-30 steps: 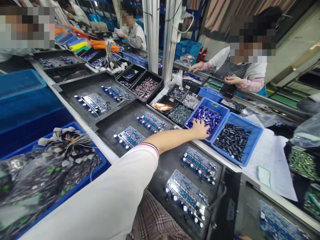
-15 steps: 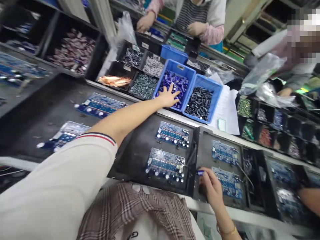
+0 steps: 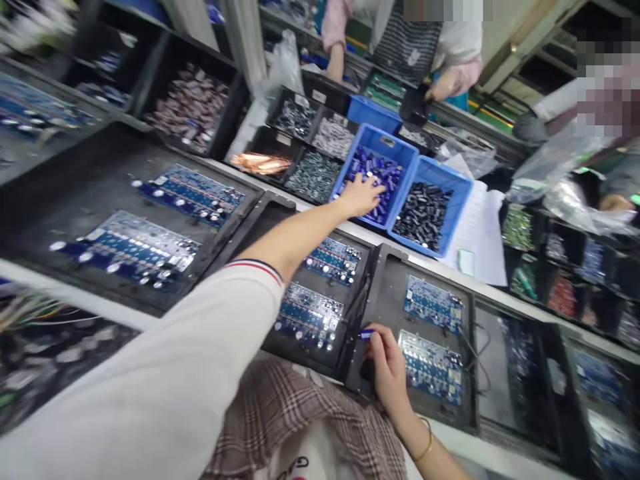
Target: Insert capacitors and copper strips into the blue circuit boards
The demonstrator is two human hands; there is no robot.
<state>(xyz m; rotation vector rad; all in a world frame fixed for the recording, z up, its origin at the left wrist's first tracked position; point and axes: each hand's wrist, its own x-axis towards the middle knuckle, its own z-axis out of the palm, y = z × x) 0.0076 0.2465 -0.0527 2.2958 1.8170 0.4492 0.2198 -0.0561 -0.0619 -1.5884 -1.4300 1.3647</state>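
Observation:
My left hand [image 3: 361,196] reaches over the near rim of a blue bin [image 3: 411,155] and rests on the blue capacitors [image 3: 385,167] in it, fingers apart; its fingertips are partly lost among the parts. Low in the view, my right hand [image 3: 389,367] pinches one blue capacitor [image 3: 367,333] between thumb and fingers. That hand is over the left edge of a black tray [image 3: 383,287], beside a blue circuit board [image 3: 433,367]. A second board [image 3: 434,303] lies farther back in the same tray.
Another blue bin [image 3: 467,183] holds black capacitors [image 3: 425,217]. Black boxes of small parts stand to its left, including copper-coloured strips [image 3: 261,163]. More trays with circuit boards [image 3: 187,193] line the bench. Across it, a person's sleeve [image 3: 463,77] shows.
The view has swung, showing more of the left-hand tray. My left hand stays at the blue capacitors, its fingers now lower and more bent. My right hand still pinches the capacitor, nearer the tray's left edge.

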